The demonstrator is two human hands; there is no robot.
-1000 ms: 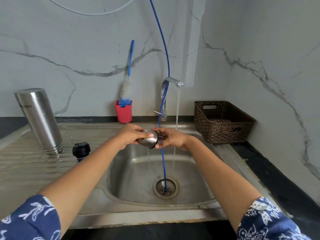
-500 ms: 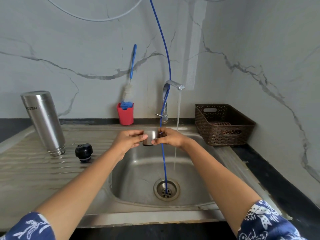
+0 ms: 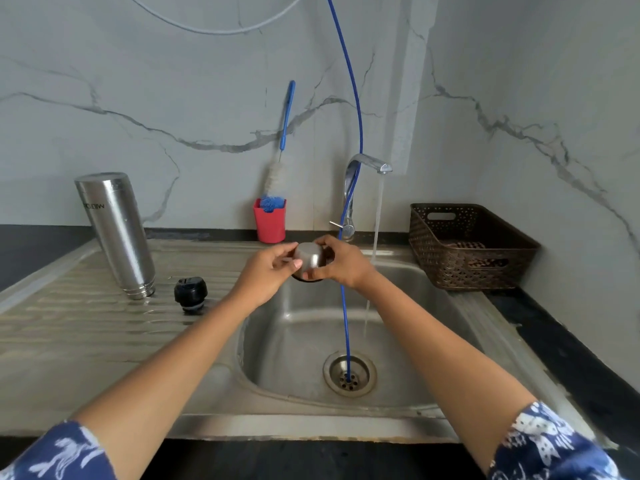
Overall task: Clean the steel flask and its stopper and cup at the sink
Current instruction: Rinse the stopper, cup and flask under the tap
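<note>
Well left of the sink (image 3: 294, 341), one steel flask (image 3: 116, 233) stood mouth-down on the drainboard, probably to drain. One black stopper (image 3: 190, 294) sat nearer the sink, likely waiting its turn. Over the sink's back edge, the left hand (image 3: 266, 271) and right hand (image 3: 341, 265) both grasped the single cup (image 3: 310, 259), apparently rubbing it just beside the tap's one stream. Right of the sink sat one basket (image 3: 467, 244).

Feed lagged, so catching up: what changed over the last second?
The left hand and right hand kept hold of the cup and turned it; its mouth now faces down. The flask, stopper and running water stayed as they were.
</note>
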